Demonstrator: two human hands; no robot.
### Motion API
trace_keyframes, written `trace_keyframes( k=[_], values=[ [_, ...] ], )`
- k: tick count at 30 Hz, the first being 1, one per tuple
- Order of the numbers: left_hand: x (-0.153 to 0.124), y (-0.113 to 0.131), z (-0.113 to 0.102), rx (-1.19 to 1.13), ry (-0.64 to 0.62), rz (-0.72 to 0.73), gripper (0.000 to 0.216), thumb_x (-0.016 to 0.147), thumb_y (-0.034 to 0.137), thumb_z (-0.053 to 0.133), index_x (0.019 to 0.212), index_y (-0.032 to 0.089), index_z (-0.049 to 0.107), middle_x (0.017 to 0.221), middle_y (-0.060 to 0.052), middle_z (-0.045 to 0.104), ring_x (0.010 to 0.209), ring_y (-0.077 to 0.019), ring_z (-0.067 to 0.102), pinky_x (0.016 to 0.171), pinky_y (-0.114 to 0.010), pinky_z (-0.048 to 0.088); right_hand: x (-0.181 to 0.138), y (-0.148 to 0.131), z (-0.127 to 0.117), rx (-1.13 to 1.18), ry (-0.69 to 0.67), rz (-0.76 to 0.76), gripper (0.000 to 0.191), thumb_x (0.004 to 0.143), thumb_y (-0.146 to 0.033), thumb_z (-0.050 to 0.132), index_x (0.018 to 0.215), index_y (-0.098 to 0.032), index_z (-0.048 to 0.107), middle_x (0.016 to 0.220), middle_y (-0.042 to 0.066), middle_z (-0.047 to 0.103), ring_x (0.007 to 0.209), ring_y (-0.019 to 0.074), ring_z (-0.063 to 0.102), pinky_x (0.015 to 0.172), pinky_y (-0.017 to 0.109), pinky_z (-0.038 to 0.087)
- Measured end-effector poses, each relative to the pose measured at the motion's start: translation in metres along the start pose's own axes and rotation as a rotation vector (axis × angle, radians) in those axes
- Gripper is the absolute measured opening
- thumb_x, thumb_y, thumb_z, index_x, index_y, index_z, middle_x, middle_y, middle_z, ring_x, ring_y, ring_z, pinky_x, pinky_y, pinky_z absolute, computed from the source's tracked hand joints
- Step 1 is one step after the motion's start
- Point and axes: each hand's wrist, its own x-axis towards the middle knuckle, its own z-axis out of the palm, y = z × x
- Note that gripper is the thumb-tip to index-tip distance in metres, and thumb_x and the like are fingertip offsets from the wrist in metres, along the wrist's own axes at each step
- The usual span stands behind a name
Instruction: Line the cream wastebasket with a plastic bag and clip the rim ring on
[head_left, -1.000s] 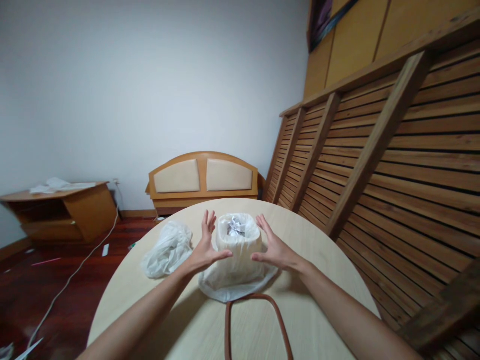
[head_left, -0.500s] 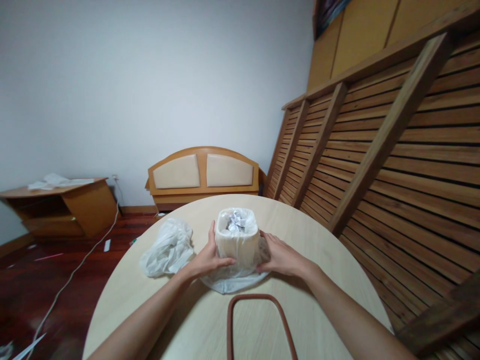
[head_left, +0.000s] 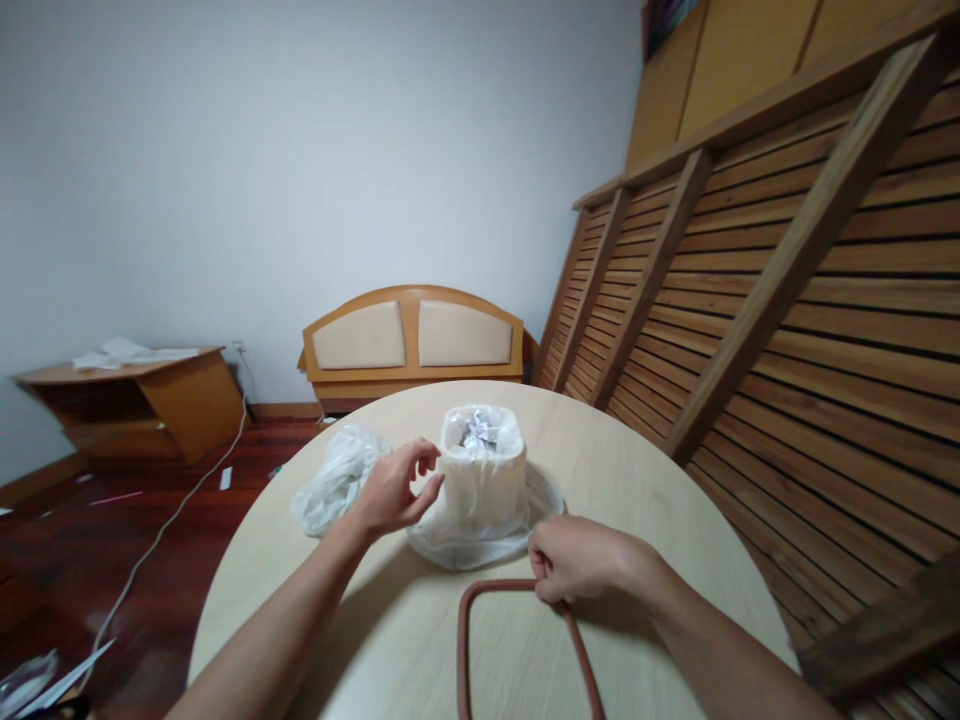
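A small bin (head_left: 484,495) lined with a white plastic bag stands upright on the round table (head_left: 622,470). The bag is folded over its rim and spreads around its base, and crumpled silvery wrapping (head_left: 478,432) shows inside. Just left of the bin hovers my left hand (head_left: 401,485), fingers apart and curved, holding nothing. My right hand (head_left: 574,560) is closed on the top right corner of a brown rounded frame (head_left: 463,640), which looks like the bin's rim ring. The frame lies on the table, its near end cut off by the picture's lower edge.
A crumpled white plastic bag (head_left: 341,480) lies on the table's left side. Slatted wooden panels (head_left: 787,330) lean at the right. Behind the table is a padded headboard (head_left: 412,340). A low cabinet (head_left: 172,400) and a cable (head_left: 161,540) are at the left.
Both hands have let go of the bin. My left hand has drawn back to its left, and my right hand has come down toward me and taken hold of the brown frame.
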Motion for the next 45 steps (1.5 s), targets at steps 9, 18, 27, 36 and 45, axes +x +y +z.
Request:
trace_keyframes(
  k=[9,18,27,36,45],
  values=[
    [0.024,0.046,-0.009,-0.329,-0.043,-0.335,0.033,0.095,0.045,0.048,0.107,0.018,0.062,0.079,-0.004,0.067,0.069,-0.016,0.06,0.064,-0.026,0.045,-0.027,0.001,-0.073,0.303,0.52,-0.142,0.012,0.078,-0.029,0.064,0.075,-0.018,0.068,0.071,0.002,0.071,0.064,0.015,0.064,0.055,0.022,0.043],
    [0.078,0.021,-0.016,-0.739,0.27,-0.697,0.062,0.085,0.063,0.052,0.121,0.014,0.063,0.098,-0.011,0.072,0.067,-0.014,0.06,0.048,-0.019,0.041,0.011,-0.01,-0.123,0.291,0.9,0.078,0.012,0.075,-0.029,0.064,0.071,-0.018,0.069,0.057,0.0,0.069,0.055,0.0144,0.064,0.052,0.022,0.04],
    [0.105,-0.019,0.017,-0.683,0.184,-0.824,0.042,0.079,0.047,0.061,0.099,0.012,0.071,0.108,-0.015,0.074,0.095,-0.0228,0.069,0.079,-0.03,0.05,0.024,-0.033,-0.113,-0.017,0.854,0.217,0.032,0.08,-0.036,0.057,0.055,-0.018,0.065,0.06,0.007,0.067,0.058,0.0168,0.061,0.052,0.028,0.029],
    [0.102,-0.034,0.031,-0.592,0.059,-0.888,0.032,0.072,0.041,0.068,0.082,0.012,0.076,0.072,-0.005,0.074,0.067,-0.0184,0.062,0.059,-0.025,0.043,0.027,-0.032,-0.103,-0.039,0.733,0.278,0.03,0.084,-0.035,0.054,0.064,-0.019,0.07,0.068,0.008,0.071,0.066,0.0189,0.063,0.053,0.028,0.025],
    [0.104,-0.037,0.03,-0.529,-0.011,-0.896,0.029,0.073,0.039,0.067,0.08,0.012,0.077,0.07,-0.005,0.072,0.06,-0.0156,0.057,0.055,-0.024,0.038,0.028,-0.031,-0.096,-0.044,0.707,0.287,0.03,0.084,-0.035,0.052,0.067,-0.019,0.071,0.072,0.01,0.073,0.069,0.0211,0.065,0.054,0.028,0.028]
  ],
)
